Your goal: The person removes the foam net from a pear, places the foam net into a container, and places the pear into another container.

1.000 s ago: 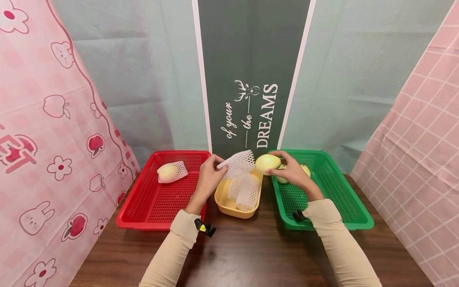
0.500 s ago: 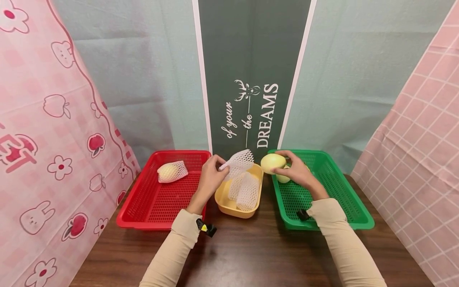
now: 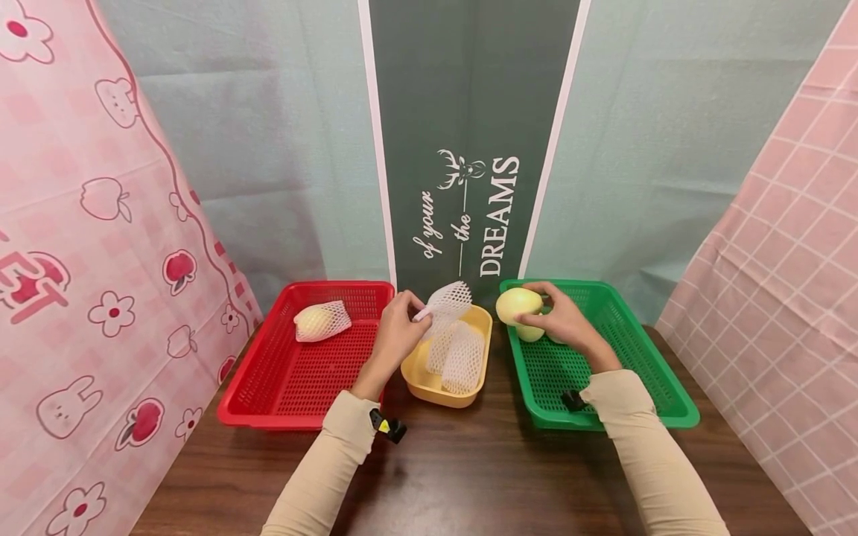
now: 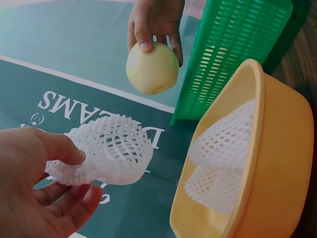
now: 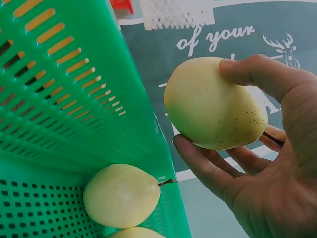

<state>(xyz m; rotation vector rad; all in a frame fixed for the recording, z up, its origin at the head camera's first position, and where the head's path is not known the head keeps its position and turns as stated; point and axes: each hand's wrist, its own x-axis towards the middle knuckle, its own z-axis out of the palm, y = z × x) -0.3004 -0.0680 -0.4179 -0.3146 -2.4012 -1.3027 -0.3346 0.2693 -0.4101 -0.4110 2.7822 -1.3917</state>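
Observation:
My left hand pinches a white foam fruit net between thumb and fingers, above the yellow tub. In the right wrist view my right hand grips a pale yellow-green pear, its dark stem toward the palm. That pear hangs over the near-left rim of the green basket. Below it another pear lies in the basket, with part of a further one beside it. Two more foam nets rest in the yellow tub.
A red basket stands on the left, holding one pear in a foam net. All the containers sit on a brown wooden table. A hanging cloth with white lettering rises close behind them.
My right hand has carried the pear rightward, away from the foam net and over the green basket's edge. The left hand has barely moved and still pinches its net.

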